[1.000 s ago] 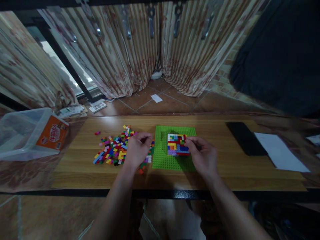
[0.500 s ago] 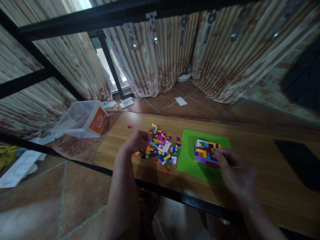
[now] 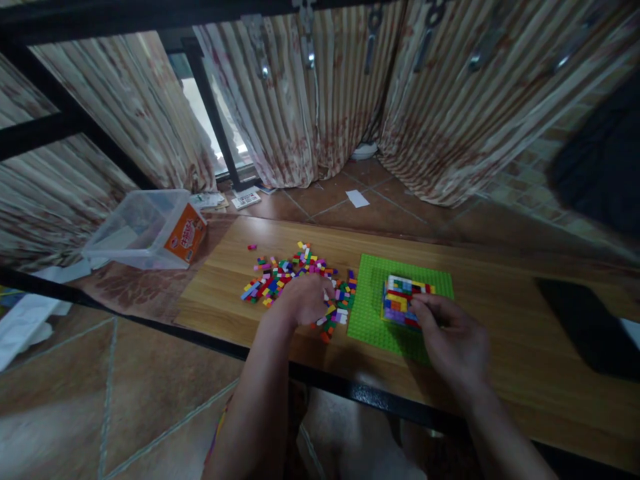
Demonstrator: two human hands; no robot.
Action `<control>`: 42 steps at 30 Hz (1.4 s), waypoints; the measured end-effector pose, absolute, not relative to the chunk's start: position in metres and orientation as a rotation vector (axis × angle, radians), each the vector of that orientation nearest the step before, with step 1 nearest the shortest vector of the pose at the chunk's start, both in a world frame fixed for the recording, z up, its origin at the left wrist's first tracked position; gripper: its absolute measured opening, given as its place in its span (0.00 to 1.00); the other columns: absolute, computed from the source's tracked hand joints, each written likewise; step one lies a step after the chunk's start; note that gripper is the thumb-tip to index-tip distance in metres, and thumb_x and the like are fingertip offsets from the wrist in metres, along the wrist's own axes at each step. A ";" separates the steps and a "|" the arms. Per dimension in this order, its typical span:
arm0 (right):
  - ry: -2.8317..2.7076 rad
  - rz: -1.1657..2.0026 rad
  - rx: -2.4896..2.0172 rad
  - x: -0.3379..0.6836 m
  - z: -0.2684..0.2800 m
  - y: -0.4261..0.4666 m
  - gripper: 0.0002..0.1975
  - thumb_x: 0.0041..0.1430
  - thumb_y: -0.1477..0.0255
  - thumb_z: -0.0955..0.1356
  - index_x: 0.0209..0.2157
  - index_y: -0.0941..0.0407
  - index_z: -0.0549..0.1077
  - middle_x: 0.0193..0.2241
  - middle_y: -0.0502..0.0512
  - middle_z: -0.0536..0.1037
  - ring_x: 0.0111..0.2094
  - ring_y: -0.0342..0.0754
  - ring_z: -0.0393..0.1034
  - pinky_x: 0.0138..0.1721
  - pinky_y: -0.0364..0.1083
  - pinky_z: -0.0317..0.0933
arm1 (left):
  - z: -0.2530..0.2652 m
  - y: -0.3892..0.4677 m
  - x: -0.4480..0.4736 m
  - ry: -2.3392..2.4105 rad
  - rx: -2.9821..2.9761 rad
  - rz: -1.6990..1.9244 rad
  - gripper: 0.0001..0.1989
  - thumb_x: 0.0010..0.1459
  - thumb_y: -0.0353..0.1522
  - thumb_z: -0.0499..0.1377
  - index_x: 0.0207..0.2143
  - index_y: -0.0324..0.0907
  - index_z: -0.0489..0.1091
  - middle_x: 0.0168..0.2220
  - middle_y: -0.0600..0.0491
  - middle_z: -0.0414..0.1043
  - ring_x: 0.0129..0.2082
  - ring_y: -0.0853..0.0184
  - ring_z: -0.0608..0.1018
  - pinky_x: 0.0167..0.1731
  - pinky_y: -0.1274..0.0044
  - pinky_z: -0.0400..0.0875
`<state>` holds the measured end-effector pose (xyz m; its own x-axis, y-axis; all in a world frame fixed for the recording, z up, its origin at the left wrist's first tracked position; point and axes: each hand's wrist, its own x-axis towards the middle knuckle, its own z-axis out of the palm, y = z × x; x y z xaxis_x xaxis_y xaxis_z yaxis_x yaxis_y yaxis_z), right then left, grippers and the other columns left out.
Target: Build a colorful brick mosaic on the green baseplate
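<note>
My left hand (image 3: 307,297) reaches down over a loose pile of small coloured toy bricks (image 3: 273,277). Its fingers are curled, and the tips are hidden among the bricks. On the right, my right hand (image 3: 453,333) has thumb and forefinger pinched together at the right side of a rectangular multicoloured brick build (image 3: 399,300). Whatever sits between those fingertips is too small to make out. The build stands on a green studded baseplate (image 3: 367,310), and my right hand covers part of both.
The wooden table (image 3: 220,287) has a black front edge. A dark flat object (image 3: 585,327) lies at its right. One pink-red brick (image 3: 252,247) lies apart at the far left. Beyond the left end stands a clear plastic bin (image 3: 140,230) with an orange label. Curtains hang behind.
My left hand has moved right across the pile, uncovering bricks on the left side. My right hand stays pinched beside the build. The whole view has shifted slightly.
</note>
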<state>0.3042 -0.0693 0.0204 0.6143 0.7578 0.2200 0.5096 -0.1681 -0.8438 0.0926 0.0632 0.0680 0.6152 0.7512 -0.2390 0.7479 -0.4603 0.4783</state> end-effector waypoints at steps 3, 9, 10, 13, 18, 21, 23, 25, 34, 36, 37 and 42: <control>-1.042 0.314 -1.825 0.304 0.022 -0.070 0.13 0.57 0.58 0.68 0.34 0.53 0.79 0.33 0.53 0.82 0.34 0.51 0.77 0.38 0.48 0.69 | 0.067 0.062 0.090 1.241 2.296 -0.020 0.18 0.41 0.22 0.59 0.35 0.46 0.79 0.30 0.54 0.77 0.28 0.64 0.76 0.29 0.77 0.68; -1.060 0.309 -1.836 0.303 0.026 -0.070 0.12 0.58 0.59 0.68 0.34 0.52 0.79 0.33 0.52 0.82 0.33 0.50 0.77 0.36 0.47 0.69 | 0.064 0.057 0.085 1.275 2.319 0.000 0.14 0.42 0.23 0.60 0.32 0.43 0.77 0.31 0.51 0.77 0.30 0.63 0.77 0.31 0.75 0.68; -1.067 0.307 -1.839 0.303 0.026 -0.070 0.13 0.58 0.59 0.67 0.34 0.52 0.79 0.32 0.52 0.82 0.33 0.50 0.77 0.36 0.47 0.69 | 0.065 0.056 0.085 1.284 2.315 0.004 0.14 0.43 0.23 0.60 0.33 0.43 0.78 0.32 0.51 0.77 0.31 0.63 0.77 0.31 0.75 0.68; -1.095 0.295 -1.835 0.303 0.026 -0.069 0.13 0.58 0.59 0.67 0.34 0.53 0.79 0.32 0.53 0.82 0.32 0.50 0.77 0.34 0.48 0.69 | 0.069 0.056 0.085 1.280 2.300 -0.029 0.14 0.43 0.24 0.61 0.34 0.44 0.78 0.31 0.51 0.77 0.31 0.62 0.77 0.32 0.75 0.68; -1.129 0.285 -1.838 0.304 0.024 -0.069 0.14 0.59 0.58 0.66 0.34 0.52 0.78 0.32 0.53 0.82 0.31 0.50 0.76 0.34 0.47 0.69 | 0.078 0.054 0.084 1.221 2.289 -0.116 0.19 0.41 0.25 0.64 0.39 0.48 0.79 0.34 0.52 0.76 0.31 0.62 0.77 0.34 0.74 0.69; -1.141 0.272 -1.849 0.304 0.023 -0.070 0.15 0.59 0.57 0.66 0.35 0.52 0.78 0.32 0.53 0.82 0.31 0.50 0.76 0.34 0.48 0.69 | 0.076 0.052 0.082 1.226 2.305 -0.095 0.20 0.41 0.25 0.64 0.38 0.50 0.79 0.35 0.51 0.76 0.34 0.60 0.77 0.35 0.73 0.69; -1.145 0.271 -1.858 0.304 0.023 -0.070 0.15 0.59 0.57 0.66 0.35 0.52 0.78 0.32 0.53 0.82 0.31 0.50 0.76 0.34 0.48 0.69 | 0.072 0.052 0.082 1.223 2.305 -0.069 0.18 0.40 0.24 0.64 0.36 0.49 0.79 0.34 0.51 0.77 0.34 0.60 0.77 0.35 0.74 0.69; -1.147 0.272 -1.859 0.305 0.023 -0.070 0.15 0.59 0.57 0.66 0.35 0.52 0.78 0.33 0.53 0.82 0.32 0.50 0.76 0.34 0.48 0.68 | 0.068 0.052 0.082 1.209 2.296 -0.060 0.16 0.41 0.24 0.63 0.34 0.47 0.79 0.34 0.51 0.77 0.34 0.61 0.78 0.35 0.74 0.69; -1.147 0.275 -1.848 0.306 0.020 -0.069 0.15 0.59 0.57 0.66 0.35 0.52 0.78 0.33 0.53 0.82 0.32 0.51 0.76 0.34 0.48 0.68 | 0.070 0.055 0.076 1.141 2.277 -0.037 0.16 0.43 0.23 0.62 0.35 0.46 0.79 0.37 0.51 0.78 0.36 0.63 0.78 0.36 0.75 0.69; -1.147 0.265 -1.842 0.306 0.019 -0.069 0.15 0.59 0.57 0.66 0.35 0.52 0.78 0.33 0.54 0.82 0.33 0.51 0.77 0.34 0.48 0.68 | 0.070 0.058 0.070 1.105 2.277 -0.008 0.19 0.42 0.22 0.61 0.37 0.47 0.79 0.36 0.53 0.78 0.35 0.64 0.78 0.37 0.76 0.70; -1.147 0.262 -1.841 0.306 0.019 -0.069 0.15 0.59 0.57 0.66 0.35 0.52 0.78 0.34 0.54 0.82 0.33 0.51 0.77 0.35 0.48 0.68 | 0.070 0.059 0.068 1.108 2.284 0.011 0.19 0.43 0.22 0.60 0.38 0.47 0.78 0.35 0.53 0.78 0.35 0.64 0.78 0.37 0.76 0.69; -1.161 0.268 -1.847 0.305 0.021 -0.069 0.14 0.60 0.58 0.66 0.35 0.52 0.78 0.34 0.54 0.82 0.34 0.51 0.76 0.36 0.49 0.68 | 0.064 0.066 0.073 1.253 2.365 0.193 0.14 0.51 0.27 0.59 0.40 0.44 0.77 0.35 0.51 0.78 0.35 0.62 0.78 0.38 0.74 0.70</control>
